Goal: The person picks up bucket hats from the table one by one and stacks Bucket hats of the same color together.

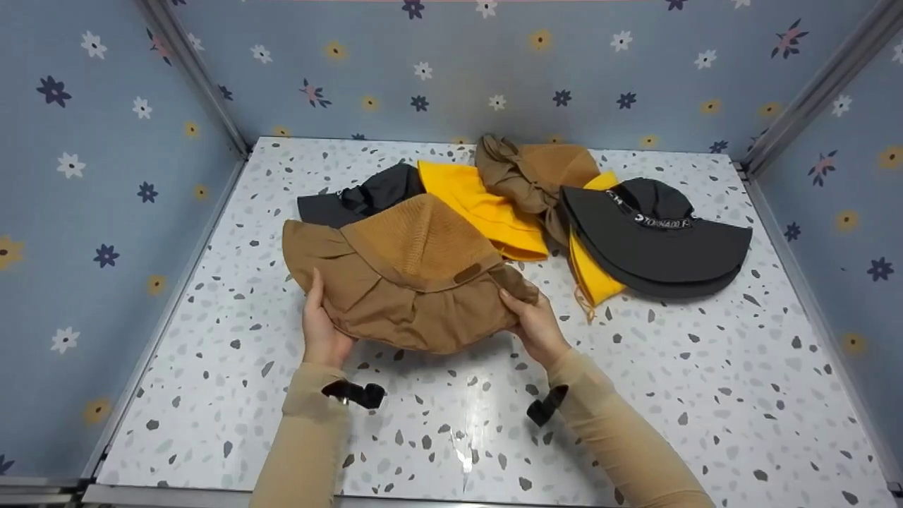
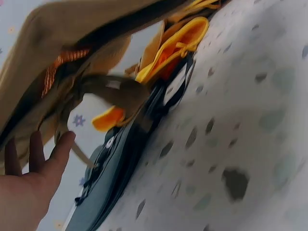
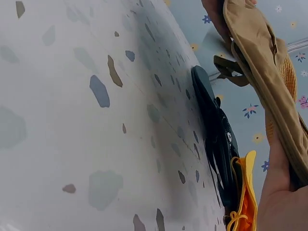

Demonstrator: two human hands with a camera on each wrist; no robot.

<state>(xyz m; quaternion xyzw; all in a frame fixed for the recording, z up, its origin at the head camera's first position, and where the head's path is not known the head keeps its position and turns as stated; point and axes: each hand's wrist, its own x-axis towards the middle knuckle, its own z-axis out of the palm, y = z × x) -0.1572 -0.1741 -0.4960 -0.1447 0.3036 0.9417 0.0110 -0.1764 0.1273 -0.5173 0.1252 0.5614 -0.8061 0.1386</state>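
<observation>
A brown sun hat [image 1: 416, 307] with a ribbed tan crown and a wide pleated brim is held up over the table's middle. My left hand [image 1: 326, 330] grips the brim's left side, thumb on top and fingers beneath. On the other side my right hand [image 1: 540, 328] pinches the brim near its right edge. From below, the left wrist view shows the raised brim [image 2: 53, 33] and a loose strap; the left fingers [image 2: 55, 161] reach under it. Along the right wrist view's right side, the brim [image 3: 269, 91] rises above the table.
Behind the held hat lie a black hat [image 1: 324, 209], a yellow hat [image 1: 469, 201] and another brown hat [image 1: 561, 166]. To the right, a wide-brimmed black hat [image 1: 663, 250] overlaps a yellow hat [image 1: 596, 275]. Flowered panels [image 1: 458, 70] wall the speckled table [image 1: 705, 395].
</observation>
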